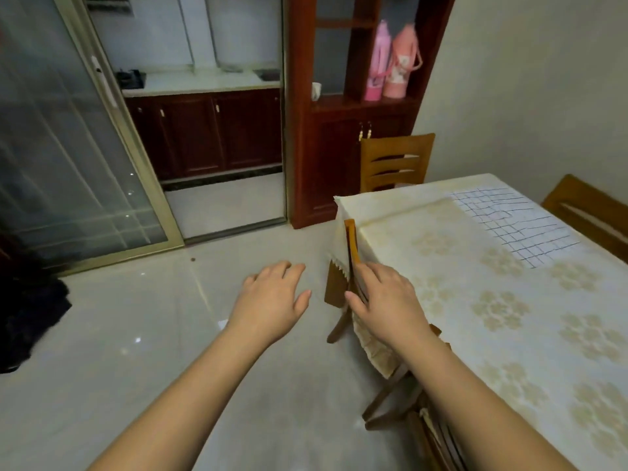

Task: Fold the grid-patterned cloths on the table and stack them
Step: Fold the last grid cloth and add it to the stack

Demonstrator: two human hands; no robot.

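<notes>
Both hands reach forward from bare forearms beside a dining table (441, 311) draped in a cream tablecloth printed with pale floral medallions. Palm down over the tiled floor (136, 334), the left hand (272, 300) hovers with fingers spread and holds nothing. Nearer the table's edge, the right hand (384, 300) sits against the top rail of a wooden chair (350, 246) tucked along the table's near side; its fingers are loosely extended, and whether they actually grip the rail cannot be told. A grid-patterned cloth (513, 226), white with dark lines, lies spread flat and unfolded on the far right part of the tabletop, well apart from both hands; only this one shows. Another wooden chair (394, 164) stands at the table's far end, in front of a reddish-brown cabinet (306, 130) whose shelf carries two pink flasks (390, 66). A sliding glass door (68, 147) fills the left side.
</notes>
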